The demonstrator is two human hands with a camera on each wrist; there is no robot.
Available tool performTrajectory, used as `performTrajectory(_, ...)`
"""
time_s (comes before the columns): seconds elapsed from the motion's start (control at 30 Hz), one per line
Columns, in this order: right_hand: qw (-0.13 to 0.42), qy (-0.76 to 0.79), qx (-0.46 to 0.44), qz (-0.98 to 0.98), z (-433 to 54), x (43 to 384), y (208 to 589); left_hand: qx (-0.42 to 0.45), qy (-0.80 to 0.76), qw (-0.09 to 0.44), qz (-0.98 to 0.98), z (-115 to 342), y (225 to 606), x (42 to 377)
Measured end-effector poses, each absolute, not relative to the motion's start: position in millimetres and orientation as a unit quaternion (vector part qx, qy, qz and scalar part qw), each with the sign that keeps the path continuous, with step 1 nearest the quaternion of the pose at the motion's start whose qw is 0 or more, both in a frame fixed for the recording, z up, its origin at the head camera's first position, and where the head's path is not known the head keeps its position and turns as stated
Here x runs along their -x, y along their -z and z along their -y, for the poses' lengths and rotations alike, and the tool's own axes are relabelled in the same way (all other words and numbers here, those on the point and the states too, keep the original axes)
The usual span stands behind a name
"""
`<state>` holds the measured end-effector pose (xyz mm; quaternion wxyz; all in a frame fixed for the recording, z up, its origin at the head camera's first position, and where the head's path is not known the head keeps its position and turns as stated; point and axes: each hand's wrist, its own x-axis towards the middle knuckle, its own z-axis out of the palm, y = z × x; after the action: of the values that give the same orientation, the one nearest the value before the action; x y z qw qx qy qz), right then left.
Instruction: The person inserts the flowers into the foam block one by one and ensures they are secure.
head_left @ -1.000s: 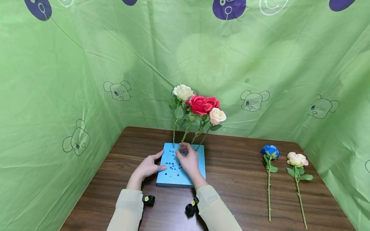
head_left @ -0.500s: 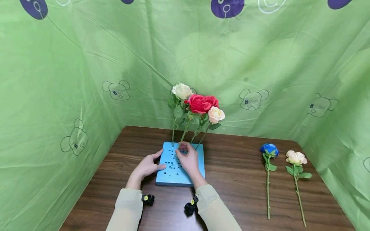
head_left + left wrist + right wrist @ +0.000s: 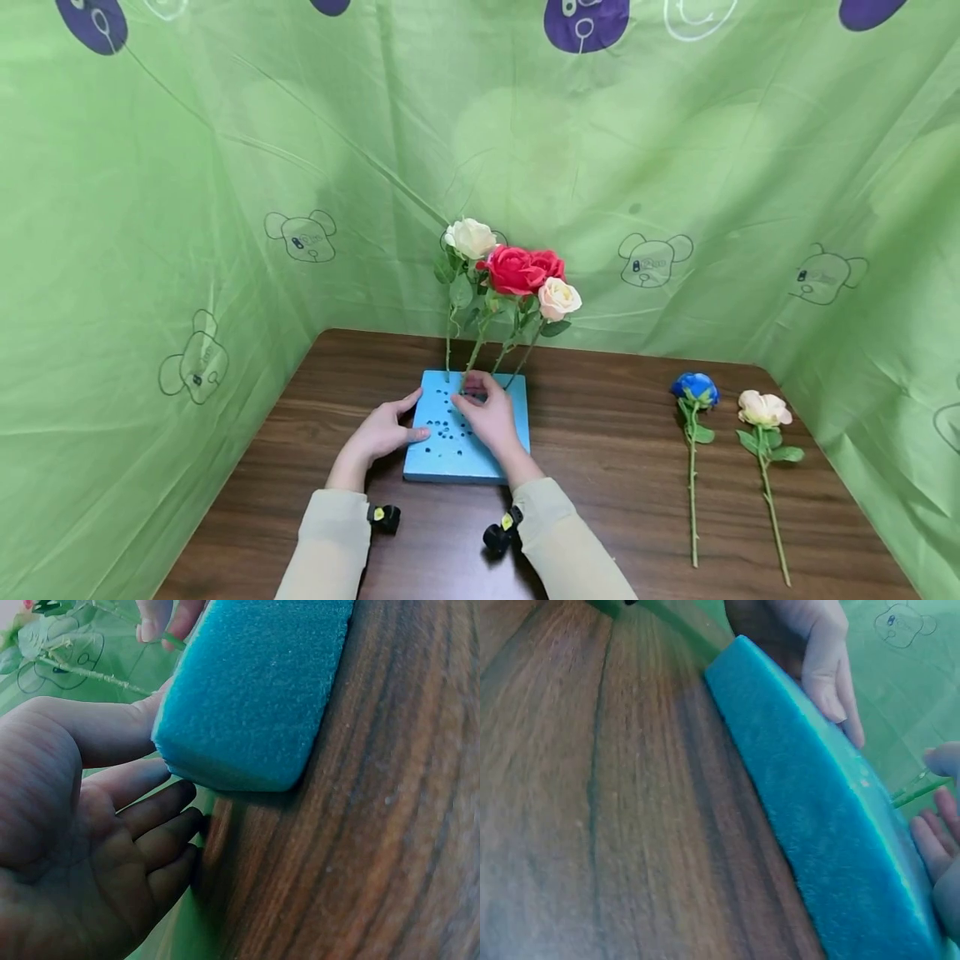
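A light-blue foam block dotted with holes lies on the table. Several artificial roses stand in its far part: a white rose, a red rose with another red bloom behind, and a pale pink rose. My left hand rests at the block's left side, thumb on the top face and fingers extended along the edge. Over the block, my right hand pinches the front red rose's stem low down, close to the foam. Its fingers partly hide the stem's base.
At the right of the wooden table lie a blue rose and a cream rose, stems toward me. A green printed cloth hangs behind and at both sides.
The right wrist has shifted slightly to the right while the fingers stay at the stem. The left hand and the block keep their places; the view has drifted slightly.
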<state>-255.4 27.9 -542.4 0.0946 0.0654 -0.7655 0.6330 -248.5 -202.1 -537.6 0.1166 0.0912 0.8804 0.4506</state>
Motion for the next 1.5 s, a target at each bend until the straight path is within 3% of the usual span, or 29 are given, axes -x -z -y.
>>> performTrajectory(0.37, 0.008, -0.662, -0.079, 0.745, -56.3, 243.5, 534.0, -0.092, -0.46, 0.113, -0.876, 203.6, 538.0, 249.0)
performTrajectory(1.07, -0.023, -0.708, -0.059, 0.704, -113.8, 230.5, 547.1, -0.1, -0.459, 0.115, -0.875, 202.4, 536.8, 244.8)
performTrajectory(1.5, -0.073, -0.682, -0.082, 0.723, -139.5, 224.8, 535.0, -0.097, -0.457, 0.116, -0.876, 202.2, 536.2, 243.9)
